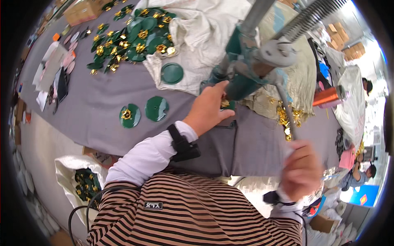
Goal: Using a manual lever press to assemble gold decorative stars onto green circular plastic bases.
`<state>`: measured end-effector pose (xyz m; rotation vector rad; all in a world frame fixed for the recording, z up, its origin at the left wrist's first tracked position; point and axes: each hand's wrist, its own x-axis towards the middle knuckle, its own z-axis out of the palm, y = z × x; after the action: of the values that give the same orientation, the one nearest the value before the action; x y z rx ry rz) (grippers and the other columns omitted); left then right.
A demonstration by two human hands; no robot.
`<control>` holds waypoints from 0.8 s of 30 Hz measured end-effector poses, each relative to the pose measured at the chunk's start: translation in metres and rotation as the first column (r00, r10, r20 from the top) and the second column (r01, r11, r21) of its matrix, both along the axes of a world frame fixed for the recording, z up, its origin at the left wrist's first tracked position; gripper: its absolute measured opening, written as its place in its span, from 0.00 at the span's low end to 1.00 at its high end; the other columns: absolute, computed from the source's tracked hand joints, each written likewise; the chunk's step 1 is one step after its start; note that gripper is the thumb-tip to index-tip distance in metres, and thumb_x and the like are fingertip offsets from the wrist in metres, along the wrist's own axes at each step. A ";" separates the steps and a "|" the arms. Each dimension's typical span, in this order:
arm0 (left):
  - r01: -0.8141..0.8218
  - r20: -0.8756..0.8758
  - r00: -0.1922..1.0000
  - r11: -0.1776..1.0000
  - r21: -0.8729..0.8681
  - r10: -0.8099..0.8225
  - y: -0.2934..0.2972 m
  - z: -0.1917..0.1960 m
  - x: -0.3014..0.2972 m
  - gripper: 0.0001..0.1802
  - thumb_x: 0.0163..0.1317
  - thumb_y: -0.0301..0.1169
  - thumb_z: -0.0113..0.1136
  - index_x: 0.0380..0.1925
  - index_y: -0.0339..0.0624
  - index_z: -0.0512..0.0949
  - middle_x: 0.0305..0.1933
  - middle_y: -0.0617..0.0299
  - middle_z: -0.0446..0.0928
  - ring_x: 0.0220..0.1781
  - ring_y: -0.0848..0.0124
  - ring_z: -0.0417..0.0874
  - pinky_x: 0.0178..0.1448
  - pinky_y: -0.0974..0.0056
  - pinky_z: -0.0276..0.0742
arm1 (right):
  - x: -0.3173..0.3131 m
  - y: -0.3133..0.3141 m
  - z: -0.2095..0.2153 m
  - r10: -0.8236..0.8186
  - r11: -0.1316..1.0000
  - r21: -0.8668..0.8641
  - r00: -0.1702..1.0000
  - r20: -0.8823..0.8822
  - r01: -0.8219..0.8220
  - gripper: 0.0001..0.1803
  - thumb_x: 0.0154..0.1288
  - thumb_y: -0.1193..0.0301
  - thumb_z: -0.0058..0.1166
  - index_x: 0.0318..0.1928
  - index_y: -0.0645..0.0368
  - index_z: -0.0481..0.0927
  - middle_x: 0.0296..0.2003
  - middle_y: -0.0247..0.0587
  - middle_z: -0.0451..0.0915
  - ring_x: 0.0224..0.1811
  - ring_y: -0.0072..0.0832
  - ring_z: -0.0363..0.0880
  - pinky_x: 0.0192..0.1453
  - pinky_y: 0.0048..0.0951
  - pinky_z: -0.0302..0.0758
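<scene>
My left hand (pixel 210 105) is at the base of a green hand press (pixel 246 76). Its thumb and fingers are closed around the edge of a green disc (pixel 228 105), mostly hidden under the press head, with a bit of gold metal showing on top. My right hand (pixel 303 169), blurred by motion, is wrapped round the lower end of the press's metal lever (pixel 286 104). Left of my left hand lie a plain green disc (pixel 156 109) and another disc with a gold flower-shaped piece (pixel 129 115) on it.
A heap of green discs with gold pieces (pixel 133 39) covers the far left of the grey-clothed table (pixel 123 88). Loose gold pieces (pixel 284 117) lie beside the lever. A white sack of finished-looking discs (pixel 65 172) stands below left. An orange tool (pixel 327 96) is at right.
</scene>
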<state>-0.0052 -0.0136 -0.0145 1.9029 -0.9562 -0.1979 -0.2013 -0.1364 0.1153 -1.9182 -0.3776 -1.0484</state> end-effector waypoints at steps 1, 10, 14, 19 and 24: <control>-0.030 -0.028 0.999 0.999 -0.035 0.029 0.000 -0.003 0.000 0.40 0.45 0.33 0.74 0.59 0.38 0.66 0.44 0.50 0.77 0.48 0.51 0.76 0.51 0.55 0.74 | 0.014 -0.003 0.027 0.010 0.999 0.038 0.999 0.031 -0.011 0.18 0.68 0.63 0.46 0.22 0.58 0.71 0.19 0.36 0.72 0.23 0.33 0.71 0.36 0.45 0.75; -0.122 -0.343 0.938 0.972 -0.201 0.047 0.034 0.002 0.005 0.34 0.51 0.33 0.71 0.58 0.40 0.68 0.37 0.55 0.82 0.37 0.67 0.82 0.43 0.65 0.77 | 0.223 -0.145 0.130 0.027 0.920 0.389 0.983 -0.184 0.047 0.20 0.70 0.72 0.49 0.59 0.67 0.72 0.41 0.38 0.78 0.36 0.18 0.73 0.35 0.16 0.71; -0.142 -0.293 0.944 0.989 0.042 0.148 0.138 0.039 0.026 0.19 0.52 0.35 0.68 0.43 0.39 0.78 0.25 0.59 0.80 0.25 0.71 0.80 0.33 0.64 0.76 | 0.209 -0.144 0.127 0.101 0.907 0.420 0.978 -0.182 -0.016 0.20 0.71 0.71 0.49 0.59 0.68 0.72 0.43 0.37 0.77 0.35 0.18 0.73 0.34 0.12 0.72; -0.309 0.127 0.951 0.834 0.457 0.283 0.230 0.038 0.052 0.18 0.52 0.39 0.66 0.40 0.41 0.79 0.23 0.56 0.79 0.23 0.62 0.79 0.32 0.61 0.74 | 0.210 -0.134 0.123 0.028 0.929 0.369 0.988 -0.149 0.030 0.21 0.72 0.69 0.47 0.59 0.69 0.72 0.42 0.38 0.77 0.36 0.19 0.72 0.34 0.13 0.70; -0.267 -0.017 0.950 0.842 0.468 0.311 0.259 0.026 0.066 0.18 0.56 0.43 0.61 0.35 0.38 0.79 0.32 0.48 0.81 0.35 0.50 0.82 0.42 0.53 0.76 | 0.219 -0.118 0.125 -0.050 0.903 0.414 0.986 -0.162 0.113 0.23 0.72 0.67 0.43 0.60 0.69 0.72 0.42 0.38 0.77 0.36 0.20 0.72 0.36 0.16 0.70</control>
<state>0.0611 0.2454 0.0115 2.4270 -0.5738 -0.3551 0.0182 -0.2547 0.2402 -1.6140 0.0197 -0.9436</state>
